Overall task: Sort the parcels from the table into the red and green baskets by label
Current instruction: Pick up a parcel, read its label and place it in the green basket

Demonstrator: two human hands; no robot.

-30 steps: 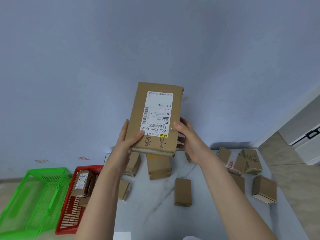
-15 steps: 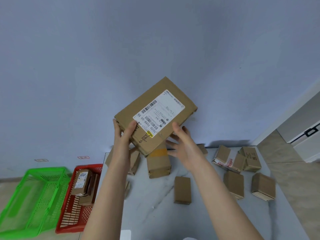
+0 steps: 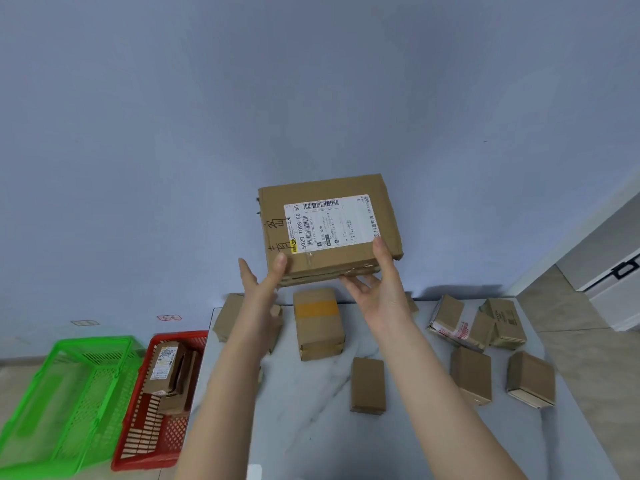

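We are holding one flat cardboard parcel [image 3: 330, 244] up in front of the blue wall [image 3: 173, 133], above the far edge of the table [image 3: 311, 427]. Its long side is running level and its white label [image 3: 332, 216] is facing us. The parcel is sitting above both hands: the left hand [image 3: 263, 292] is meeting its lower left corner and the right hand [image 3: 379, 296] its lower right corner.

Half a second ago the parcel was lying on a slant, and a second ago it was standing on its short end. It is now turned flat, so the label's print is reading sideways. The right hand, which was spread loosely under the box, is now gripping it. The left hand, which was clasping the lower end, is now slackening.

The right thumb [image 3: 379, 249] is pressing on the front face beside the label, while the right fingers [image 3: 356, 284] are reaching under the lower edge, so this hand is pinching the parcel narrowly. The left thumb [image 3: 278, 263] is lying on the front near the corner. The left fingers [image 3: 246, 271] are standing straight just left of the edge, and we cannot tell whether they are touching the cardboard.

Below, a box with yellow tape [image 3: 318, 327] is lying on the table between our forearms. The red basket [image 3: 152, 445] and green basket [image 3: 69, 393] are sitting left of the table.
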